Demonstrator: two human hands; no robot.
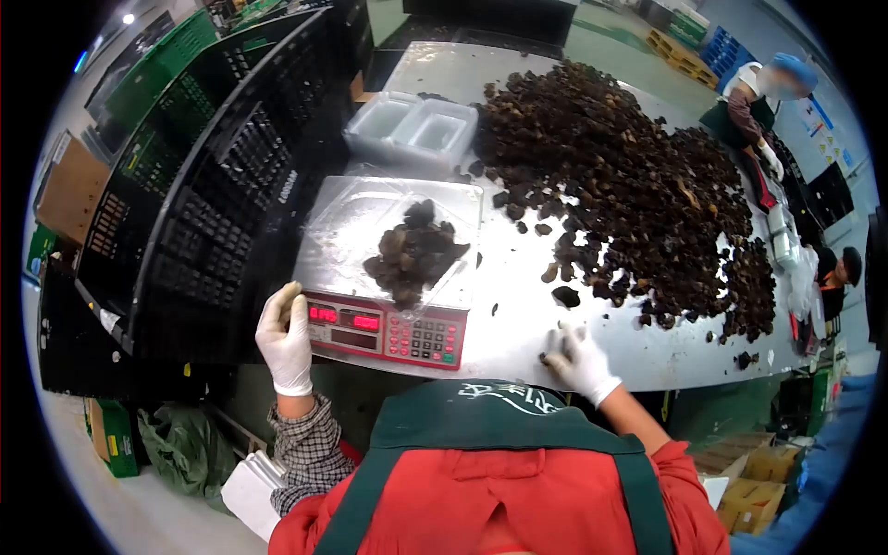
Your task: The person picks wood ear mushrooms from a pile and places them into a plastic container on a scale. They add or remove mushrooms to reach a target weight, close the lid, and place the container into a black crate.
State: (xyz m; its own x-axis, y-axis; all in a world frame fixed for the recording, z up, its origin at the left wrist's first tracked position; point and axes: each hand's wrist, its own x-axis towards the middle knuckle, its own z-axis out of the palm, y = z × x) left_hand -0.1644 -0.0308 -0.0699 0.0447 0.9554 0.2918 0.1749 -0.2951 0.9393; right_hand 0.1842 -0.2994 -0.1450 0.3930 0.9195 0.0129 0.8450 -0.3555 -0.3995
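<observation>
A clear plastic sheet or bag [347, 217] lies on the steel plate of a red scale [384, 333], with a heap of dark, mushroom-like pieces [412, 254] on it. My gloved left hand [285, 340] is at the scale's near left corner, fingers pressed together; whatever they grip is too small to tell. Right of the scale, my gloved right hand [581, 363] is low over the steel table [504, 324], slightly blurred, its fingers curled round a small dark piece. Just beyond it lies a larger dark piece [566, 296]. The scale's display glows red.
A large pile of dark pieces [610, 176] spreads across the table's back and right. Clear plastic trays [416, 128] stand behind the scale. Black crates [231, 176] rise at the left. A co-worker in a blue cap [740, 111] and another person [837, 277] are at the right.
</observation>
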